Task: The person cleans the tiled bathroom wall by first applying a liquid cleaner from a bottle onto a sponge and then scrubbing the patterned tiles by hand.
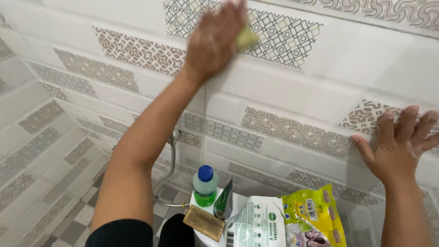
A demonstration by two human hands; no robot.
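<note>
My left hand (215,39) is raised high against the patterned wall tiles (283,77) and presses a yellow-green sponge (247,37) to them; the hand is blurred. My right hand (402,142) lies flat on the wall at the right, fingers spread, holding nothing. Both arms reach up from the bottom of the view.
Below, on a white surface (206,238), stand a clear bottle with green liquid and a blue cap (205,185), a green tube (224,201), a wooden scrub brush (204,222), and white (256,224) and yellow (315,212) pouches. A metal shower hose (171,155) hangs on the wall. Checkered floor tiles lie lower left.
</note>
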